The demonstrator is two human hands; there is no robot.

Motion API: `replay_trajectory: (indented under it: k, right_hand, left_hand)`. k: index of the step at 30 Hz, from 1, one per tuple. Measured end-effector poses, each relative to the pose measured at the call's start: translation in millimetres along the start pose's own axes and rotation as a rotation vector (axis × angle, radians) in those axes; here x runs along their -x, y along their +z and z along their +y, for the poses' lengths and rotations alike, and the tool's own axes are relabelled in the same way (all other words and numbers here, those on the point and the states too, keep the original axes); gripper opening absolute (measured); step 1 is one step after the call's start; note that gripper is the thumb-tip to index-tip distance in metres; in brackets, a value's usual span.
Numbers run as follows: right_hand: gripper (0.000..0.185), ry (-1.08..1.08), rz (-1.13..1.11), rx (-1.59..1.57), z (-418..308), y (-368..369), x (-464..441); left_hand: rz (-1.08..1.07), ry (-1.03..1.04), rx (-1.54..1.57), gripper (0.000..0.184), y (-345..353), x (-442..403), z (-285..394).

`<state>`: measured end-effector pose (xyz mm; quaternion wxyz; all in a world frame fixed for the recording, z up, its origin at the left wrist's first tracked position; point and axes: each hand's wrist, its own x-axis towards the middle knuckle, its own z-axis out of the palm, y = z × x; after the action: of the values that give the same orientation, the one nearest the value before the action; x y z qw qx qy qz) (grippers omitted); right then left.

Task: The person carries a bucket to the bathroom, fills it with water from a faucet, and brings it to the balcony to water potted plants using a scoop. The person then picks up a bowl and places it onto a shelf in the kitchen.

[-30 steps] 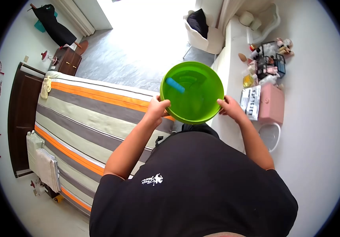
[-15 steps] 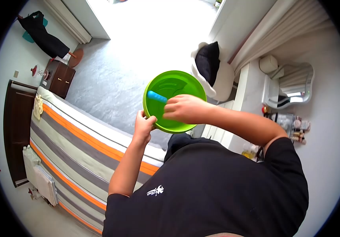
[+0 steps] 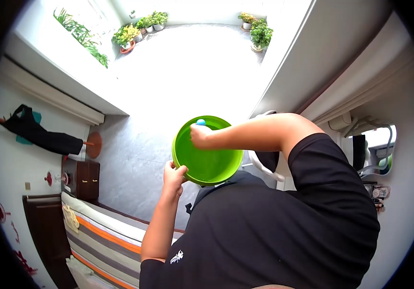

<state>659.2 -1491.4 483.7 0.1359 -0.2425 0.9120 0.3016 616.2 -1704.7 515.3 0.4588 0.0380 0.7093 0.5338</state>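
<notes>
A round bright green basin [image 3: 215, 168], deep like a bucket, is held in front of my body with its mouth facing up. My left hand [image 3: 174, 179] grips its near left rim, thumb over the edge and fingers beneath. Over the inside of the basin, near its far left wall, my right hand [image 3: 201, 137] is closed around a blue handle [image 3: 200, 122]. Only the handle's rounded end shows above the fist; whatever it joins to is hidden by the hand.
Left below is a striped bed [image 3: 105, 241], with a dark wooden cabinet [image 3: 81, 179] and a black garment on a stand [image 3: 40, 132] beyond it. Close on the right stands a white chair [image 3: 263, 168]. Potted plants [image 3: 261, 34] line the bright far area.
My right hand has moved left and toward the basin's far wall with the blue handle, which now points up. The view has shifted toward the bright doorway; my left hand keeps its hold.
</notes>
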Motion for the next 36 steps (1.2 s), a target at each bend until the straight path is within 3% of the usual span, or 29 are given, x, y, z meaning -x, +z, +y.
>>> replay_trajectory:
  k: [2,9,13,14,16,18,20,24,30,36]
  right_hand:
    - [0.02,0.1,-0.33,-0.41,58,-3,11]
    - [0.017,0.548,0.18,-0.576,195,127,4]
    - [0.011,0.721,0.197,-0.494,285,177,-3]
    - [0.011,0.786,0.215,-0.459,335,209,-8]
    - [0.011,0.831,0.214,-0.49,343,231,-14]
    - [0.012,0.93,0.238,-0.429,432,290,-18]
    - [0.012,1.003,0.306,-0.418,476,328,-16]
    - [0.014,1.123,0.124,-0.503,579,434,-15]
    - [0.019,1.279,-0.11,-1.137,678,547,-6]
    - [0.03,1.501,-0.16,-1.618,778,615,38]
  left_hand:
    - [-0.043,-0.017,-0.038,0.037,-7,-55,42]
    - [-0.076,0.051,-0.145,0.041,32,-256,184]
    - [-0.139,0.02,-0.115,0.043,58,-336,257]
    - [-0.145,0.017,-0.131,0.043,83,-387,298]
    - [-0.131,0.018,-0.112,0.044,99,-424,312]
    - [-0.155,0.05,-0.089,0.046,130,-499,363]
    - [-0.154,0.039,-0.103,0.047,160,-543,399]
    - [-0.205,0.014,-0.189,0.045,245,-665,485]
    - [-0.403,0.032,-0.365,0.046,356,-828,579]
    - [-0.543,0.045,-0.584,0.049,489,-940,665]
